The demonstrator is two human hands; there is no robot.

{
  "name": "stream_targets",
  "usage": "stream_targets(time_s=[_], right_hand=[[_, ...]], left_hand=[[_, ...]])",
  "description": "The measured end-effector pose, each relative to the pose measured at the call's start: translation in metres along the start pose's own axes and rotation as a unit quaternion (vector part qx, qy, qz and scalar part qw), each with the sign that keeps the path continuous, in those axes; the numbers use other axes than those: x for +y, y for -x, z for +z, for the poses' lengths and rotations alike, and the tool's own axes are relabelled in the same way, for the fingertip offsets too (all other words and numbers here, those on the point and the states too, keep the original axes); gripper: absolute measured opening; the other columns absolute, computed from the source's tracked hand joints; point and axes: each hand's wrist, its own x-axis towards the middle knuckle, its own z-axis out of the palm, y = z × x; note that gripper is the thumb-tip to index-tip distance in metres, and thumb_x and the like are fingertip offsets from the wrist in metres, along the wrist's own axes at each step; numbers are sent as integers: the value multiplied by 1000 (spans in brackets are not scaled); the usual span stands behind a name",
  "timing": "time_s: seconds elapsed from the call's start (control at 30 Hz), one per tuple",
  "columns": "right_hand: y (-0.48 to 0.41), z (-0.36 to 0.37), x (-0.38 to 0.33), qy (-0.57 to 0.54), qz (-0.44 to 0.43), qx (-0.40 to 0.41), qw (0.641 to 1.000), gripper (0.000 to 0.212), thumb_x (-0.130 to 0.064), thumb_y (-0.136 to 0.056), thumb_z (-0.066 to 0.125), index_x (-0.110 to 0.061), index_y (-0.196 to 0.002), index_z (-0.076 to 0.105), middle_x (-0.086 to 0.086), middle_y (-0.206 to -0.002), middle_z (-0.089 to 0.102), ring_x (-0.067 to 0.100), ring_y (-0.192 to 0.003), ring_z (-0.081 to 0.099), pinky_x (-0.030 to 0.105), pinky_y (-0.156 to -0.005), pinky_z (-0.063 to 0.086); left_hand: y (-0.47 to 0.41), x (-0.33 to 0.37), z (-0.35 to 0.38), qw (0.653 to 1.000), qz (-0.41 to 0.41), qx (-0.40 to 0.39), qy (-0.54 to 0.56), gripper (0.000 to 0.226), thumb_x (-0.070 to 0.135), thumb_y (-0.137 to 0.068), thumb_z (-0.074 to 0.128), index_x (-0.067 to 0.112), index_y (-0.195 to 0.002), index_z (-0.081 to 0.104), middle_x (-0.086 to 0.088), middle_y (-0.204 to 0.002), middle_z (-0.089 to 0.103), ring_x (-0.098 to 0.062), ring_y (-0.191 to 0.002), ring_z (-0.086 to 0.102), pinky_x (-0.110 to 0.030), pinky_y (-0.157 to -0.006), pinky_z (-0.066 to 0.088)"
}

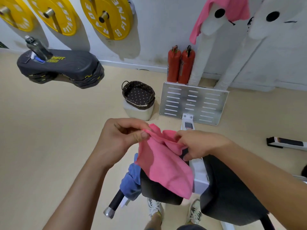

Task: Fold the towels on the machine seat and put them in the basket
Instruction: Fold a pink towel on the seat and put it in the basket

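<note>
A pink towel (164, 165) hangs in the air above the black machine seat (157, 190). My left hand (121, 138) pinches its upper left corner between thumb and fingers. My right hand (199, 145) grips the upper right edge, where the cloth is bunched. A blue towel (131, 180) lies crumpled on the left side of the seat, partly hidden by the pink one. The dark basket (138, 95) with a dotted lining stands on a white container on the floor ahead; nothing shows inside it.
A second black pad (232, 193) is at the right, under my right arm. A slotted metal footplate (194, 103), two red fire extinguishers (181, 65) and white padded posts stand ahead. Another pink towel (216, 12) hangs on a post. Black step platforms (63, 67) lie far left.
</note>
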Motion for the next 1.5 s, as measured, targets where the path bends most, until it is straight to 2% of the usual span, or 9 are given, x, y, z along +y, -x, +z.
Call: stream_targets(time_s=[0.17, 0.33, 0.57, 0.7, 0.9, 1.03, 1.27, 1.4, 1.5], right_hand=[[43, 6, 22, 143, 124, 92, 978, 28, -39, -89, 54, -19, -103, 68, 2, -109, 53, 23, -101, 56, 32, -76, 48], [105, 3, 49, 139, 146, 225, 953, 25, -39, -89, 56, -23, -103, 68, -2, -108, 56, 19, -101, 57, 29, -73, 44], [197, -25, 66, -31, 113, 411, 904, 7, -25, -82, 72, -21, -87, 75, -8, -81, 66, 11, -74, 58, 34, -69, 50], [232, -30, 79, -119, 128, 506, 845, 11, -16, -76, 77, -24, -81, 72, -8, -78, 64, 5, -75, 58, 19, -68, 43], [267, -18, 101, -159, 153, 541, 812, 14, -14, -78, 75, -24, -86, 73, -8, -86, 57, 8, -81, 57, 22, -73, 45], [278, -6, 113, -208, 187, 547, 789, 18, -6, -75, 76, -22, -82, 71, -5, -90, 54, 3, -75, 55, 8, -67, 40], [250, 20, 147, -281, 265, 394, 834, 25, -5, -69, 78, -21, -87, 71, -6, -73, 61, 11, -69, 56, 20, -62, 42], [222, 19, 155, -318, 283, 459, 780, 17, -3, -73, 74, -20, -73, 70, -6, -66, 64, 17, -68, 60, 25, -65, 47], [222, 7, 145, -327, 261, 550, 723, 17, -1, -75, 72, -17, -78, 73, -2, -76, 69, 17, -77, 65, 28, -75, 52]], left_hand=[[10, 23, 7, 999, 32, -10, -7, 7, 8, -70, 73, 15, -70, 76, -5, -73, 72, -16, -71, 65, -22, -68, 52], [5, 24, 20, 988, 34, 120, -89, 22, -5, -76, 70, 16, -72, 75, 5, -69, 73, -4, -68, 65, -14, -66, 50], [-14, 24, 49, 976, 33, 200, -84, 13, 3, -76, 75, 12, -84, 74, 2, -75, 73, -7, -71, 66, -19, -72, 52], [-35, 25, 84, 982, 31, 170, -77, 29, -5, -83, 66, 14, -105, 67, -7, -83, 68, -1, -60, 63, -10, -56, 48], [-66, 19, 126, 987, 17, 140, -81, 17, -3, -85, 62, 10, -90, 73, -8, -81, 70, -16, -69, 61, -18, -58, 49], [-71, 16, 137, 993, 2, 113, -32, 15, -3, -80, 62, 8, -85, 71, -11, -75, 62, -19, -63, 50, -26, -62, 43], [-89, -16, 162, 979, -82, 125, -138, 17, -1, -77, 60, 11, -76, 72, -1, -68, 66, -22, -72, 58, -38, -76, 53], [-109, -25, 161, 976, -109, 148, -114, 19, 2, -72, 58, 13, -75, 74, -10, -69, 66, -25, -70, 58, -51, -77, 54], [-117, -9, 155, 979, -59, 179, -83, 22, -3, -78, 55, 13, -80, 70, -9, -70, 63, -24, -68, 55, -31, -63, 52]])
